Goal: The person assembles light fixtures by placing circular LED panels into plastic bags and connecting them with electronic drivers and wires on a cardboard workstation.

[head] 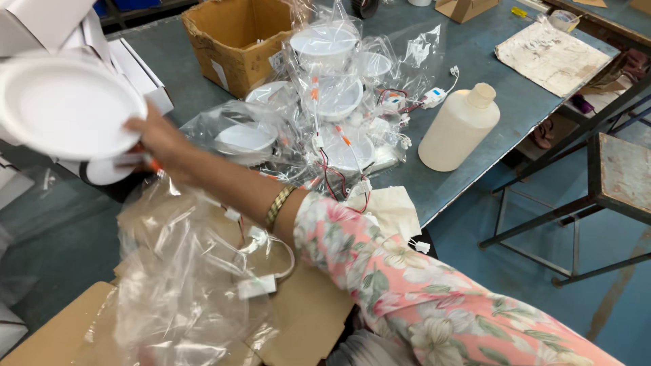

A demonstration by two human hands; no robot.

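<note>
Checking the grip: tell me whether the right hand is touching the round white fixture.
Touching. The head view shows the right hand gripping the round white fixture at its lower edge.

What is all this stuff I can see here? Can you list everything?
Round light fitting: one, white, held up at far left.
Bagged light fittings: a heap, count unclear, white in clear plastic, mid table.
Empty plastic bag: one, clear, with a small white wired unit, near bottom left.
Plastic bottle: one, cream, upright on the table.
Cardboard box: one, brown, open, top centre.
White boxes: a few, top left.
Worn board: one, off-white, top right.
Metal stool: one, dark frame, right.
Right hand: grips the round fitting; floral sleeve, gold bangle.
</note>
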